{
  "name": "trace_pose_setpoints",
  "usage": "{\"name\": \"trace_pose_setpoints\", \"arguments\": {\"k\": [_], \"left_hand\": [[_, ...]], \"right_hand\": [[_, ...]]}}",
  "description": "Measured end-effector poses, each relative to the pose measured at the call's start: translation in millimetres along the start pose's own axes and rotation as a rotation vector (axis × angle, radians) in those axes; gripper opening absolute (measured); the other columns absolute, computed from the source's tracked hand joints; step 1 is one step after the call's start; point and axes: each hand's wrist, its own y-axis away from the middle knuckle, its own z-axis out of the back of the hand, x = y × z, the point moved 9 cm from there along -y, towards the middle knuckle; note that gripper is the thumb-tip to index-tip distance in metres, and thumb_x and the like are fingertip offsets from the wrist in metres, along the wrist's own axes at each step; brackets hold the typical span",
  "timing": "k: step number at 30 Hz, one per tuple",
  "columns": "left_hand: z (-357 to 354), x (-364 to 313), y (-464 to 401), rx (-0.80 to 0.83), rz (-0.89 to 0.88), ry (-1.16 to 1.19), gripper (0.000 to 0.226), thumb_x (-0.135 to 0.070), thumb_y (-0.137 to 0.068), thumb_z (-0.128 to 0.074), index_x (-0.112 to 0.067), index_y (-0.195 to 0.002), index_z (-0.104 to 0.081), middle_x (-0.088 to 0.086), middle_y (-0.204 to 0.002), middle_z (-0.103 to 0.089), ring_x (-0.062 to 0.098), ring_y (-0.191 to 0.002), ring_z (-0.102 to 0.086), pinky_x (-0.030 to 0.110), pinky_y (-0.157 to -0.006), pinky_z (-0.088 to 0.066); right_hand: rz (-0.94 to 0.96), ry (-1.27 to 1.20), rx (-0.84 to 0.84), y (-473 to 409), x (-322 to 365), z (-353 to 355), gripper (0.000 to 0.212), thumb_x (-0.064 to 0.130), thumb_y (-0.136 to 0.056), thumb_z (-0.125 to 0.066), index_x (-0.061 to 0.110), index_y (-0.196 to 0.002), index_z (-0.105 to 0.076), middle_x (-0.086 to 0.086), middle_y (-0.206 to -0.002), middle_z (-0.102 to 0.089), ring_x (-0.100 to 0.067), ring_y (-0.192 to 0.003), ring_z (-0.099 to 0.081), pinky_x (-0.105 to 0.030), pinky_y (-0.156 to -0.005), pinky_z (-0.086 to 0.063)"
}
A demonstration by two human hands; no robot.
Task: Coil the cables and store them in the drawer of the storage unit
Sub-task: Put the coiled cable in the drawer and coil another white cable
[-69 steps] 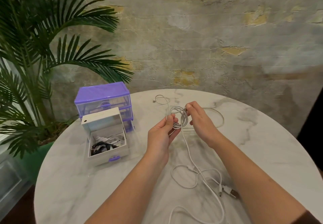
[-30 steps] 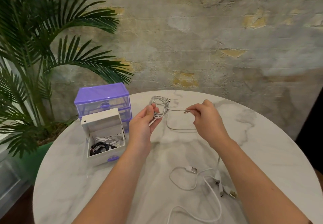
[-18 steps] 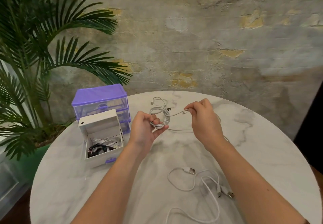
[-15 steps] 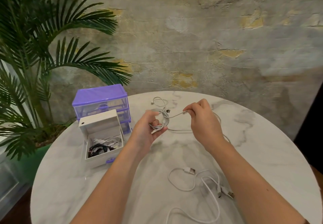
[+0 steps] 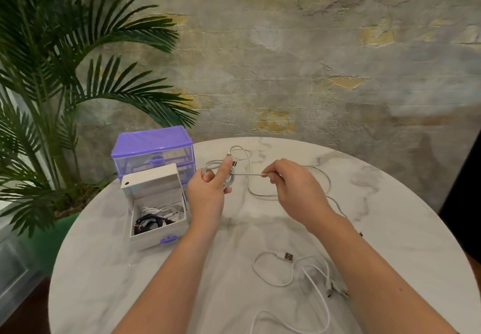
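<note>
The left hand (image 5: 208, 190) gripped the coiled cable (image 5: 223, 174), fingers curled around its loops. To its right, the right hand (image 5: 291, 190) pinched the free tail. Slack tension could have loosened the loops. The open drawer (image 5: 158, 213) sat lower left; a loose white cable (image 5: 291, 273) lay below.

White cables (image 5: 291, 276); purple storage unit (image 5: 152, 142); white drawer (image 5: 156, 193), purple handle (image 5: 168, 240); grey-veined marble table (image 5: 390, 229).

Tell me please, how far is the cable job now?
Done: some cables lie in the open drawer. In hand: left hand holds a coiled white cable; right hand pinches its tail. Left: loose white cables on the table.
</note>
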Motion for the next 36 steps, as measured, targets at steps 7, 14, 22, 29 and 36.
{"name": "trace_pose_setpoints", "arguments": {"k": [7,14,22,29,36], "left_hand": [[20,0,1,-0.186,0.034,0.055,0.034,-0.037,-0.078,-0.078,-0.009,-0.074,-0.06,0.004,-0.071,-0.06,0.002,-0.049,-0.054,0.026,-0.051,-0.053],[-3,3,13,-0.012,0.095,0.055,0.033,-0.035,-0.08,-0.076,-0.007,-0.073,-0.06,0.004,-0.064,-0.052,0.012,-0.059,-0.05,0.017,-0.046,-0.048],[-22,7,20,0.116,0.236,0.277,0.045,-0.044,-0.09,-0.061,-0.018,-0.057,-0.044,-0.006,-0.049,-0.034,0.009,-0.049,-0.041,0.028,-0.058,-0.052],[-31,13,23,0.166,0.325,0.416,0.041,-0.031,-0.096,-0.053,-0.021,-0.058,-0.039,-0.005,-0.05,-0.029,0.009,-0.05,-0.036,0.028,-0.059,-0.053],[-24,19,17,0.097,0.396,0.457,0.045,-0.031,-0.098,-0.051,-0.02,-0.057,-0.035,-0.007,-0.045,-0.031,0.008,-0.046,-0.037,0.023,-0.052,-0.049]], "right_hand": [[0.009,-0.176,0.201,5,2,-15,0.017,0.012,-0.096,-0.054,0.022,-0.094,-0.068,0.029,-0.079,-0.057,0.005,-0.081,-0.053,-0.021,-0.077,-0.039],[-0.291,-0.362,0.489,24,-16,-44,0.019,0.012,-0.096,-0.049,0.021,-0.09,-0.064,0.012,-0.085,-0.068,-0.005,-0.07,-0.054,-0.026,-0.072,-0.047],[-0.339,-0.705,0.272,11,-6,-30,0.02,0.045,-0.093,-0.056,0.035,-0.099,-0.073,0.008,-0.106,-0.07,-0.004,-0.1,-0.059,-0.029,-0.091,-0.044],[-0.29,-0.553,0.248,11,-11,-28,0.015,0.03,-0.095,-0.059,0.027,-0.085,-0.07,0.001,-0.093,-0.058,-0.003,-0.077,-0.053,-0.012,-0.071,-0.039],[-0.387,-0.728,0.255,10,-8,-31,0.018,0.018,-0.093,-0.057,0.017,-0.077,-0.064,0.007,-0.089,-0.07,-0.004,-0.088,-0.058,-0.023,-0.085,-0.041]]}}
